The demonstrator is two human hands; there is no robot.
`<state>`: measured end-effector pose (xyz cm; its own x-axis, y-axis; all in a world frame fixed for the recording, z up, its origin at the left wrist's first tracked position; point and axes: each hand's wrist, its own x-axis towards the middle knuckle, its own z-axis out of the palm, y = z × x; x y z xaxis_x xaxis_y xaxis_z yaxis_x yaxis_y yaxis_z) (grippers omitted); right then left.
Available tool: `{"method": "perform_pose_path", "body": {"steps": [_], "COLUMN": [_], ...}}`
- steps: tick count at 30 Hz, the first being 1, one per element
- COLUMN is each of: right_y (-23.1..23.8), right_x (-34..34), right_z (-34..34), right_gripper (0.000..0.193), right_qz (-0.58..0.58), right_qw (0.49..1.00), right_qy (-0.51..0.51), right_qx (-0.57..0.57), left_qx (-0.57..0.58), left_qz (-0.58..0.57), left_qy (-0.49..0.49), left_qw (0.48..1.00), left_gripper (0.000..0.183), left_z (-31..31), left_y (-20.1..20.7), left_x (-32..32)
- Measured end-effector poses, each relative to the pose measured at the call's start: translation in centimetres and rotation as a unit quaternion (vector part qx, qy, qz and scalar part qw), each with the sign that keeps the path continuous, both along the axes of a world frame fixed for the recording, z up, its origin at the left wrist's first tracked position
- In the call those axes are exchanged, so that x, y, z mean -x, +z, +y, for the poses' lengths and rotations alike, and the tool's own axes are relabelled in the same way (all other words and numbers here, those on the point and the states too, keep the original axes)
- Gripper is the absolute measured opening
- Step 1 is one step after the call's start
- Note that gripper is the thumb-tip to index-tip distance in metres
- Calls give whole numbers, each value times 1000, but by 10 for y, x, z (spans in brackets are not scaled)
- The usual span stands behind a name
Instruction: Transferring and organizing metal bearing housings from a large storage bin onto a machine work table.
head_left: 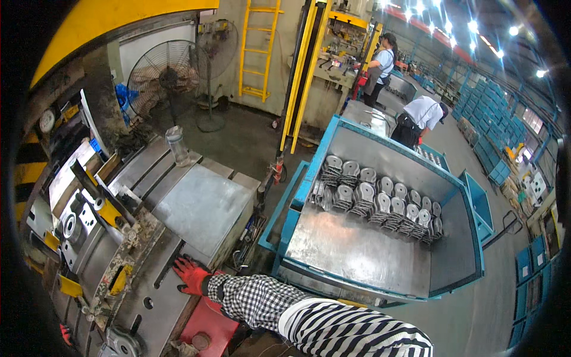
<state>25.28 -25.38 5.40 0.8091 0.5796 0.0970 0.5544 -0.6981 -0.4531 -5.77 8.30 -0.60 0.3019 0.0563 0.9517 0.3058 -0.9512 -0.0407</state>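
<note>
My right hand [191, 276], in a red glove with dark fingertips, rests on the grey slotted metal press bed [169, 300]. Its fingers are stretched out and apart, with nothing visible in them. A checkered sleeve covers that forearm. Only a small part of my left hand [66, 334], also in a red glove, shows at the lower left rim; its fingers cannot be made out. Between the hands, a rounded grey metal part [124, 342] lies at the lower edge. Left of my right hand stands the die tooling [113, 279] with yellow pieces.
A blue-rimmed metal bin [380, 288] at the right holds many stacked metal parts [380, 202]. A clear bottle [177, 146] stands on the bed's far side. Beyond are a large fan [168, 77], a yellow ladder [259, 50] and two people [419, 116] working.
</note>
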Motion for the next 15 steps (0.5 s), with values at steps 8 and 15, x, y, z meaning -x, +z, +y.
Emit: {"method": "perform_pose_path", "body": {"steps": [8, 15], "right_y": [-2, -1], "right_x": [-2, -3], "right_z": [-2, -8], "right_gripper": [83, 83], "right_qz": [17, 7], "right_qw": [1000, 1000], "right_qy": [-3, -2], "right_qx": [-2, -3], "left_qx": [-55, -117], "left_qz": [5, -45], "left_qy": [-23, -114], "left_qw": [998, 985], "left_gripper": [71, 74], "left_z": [11, -14], "left_y": [-7, 4], "left_x": [10, -13]}}
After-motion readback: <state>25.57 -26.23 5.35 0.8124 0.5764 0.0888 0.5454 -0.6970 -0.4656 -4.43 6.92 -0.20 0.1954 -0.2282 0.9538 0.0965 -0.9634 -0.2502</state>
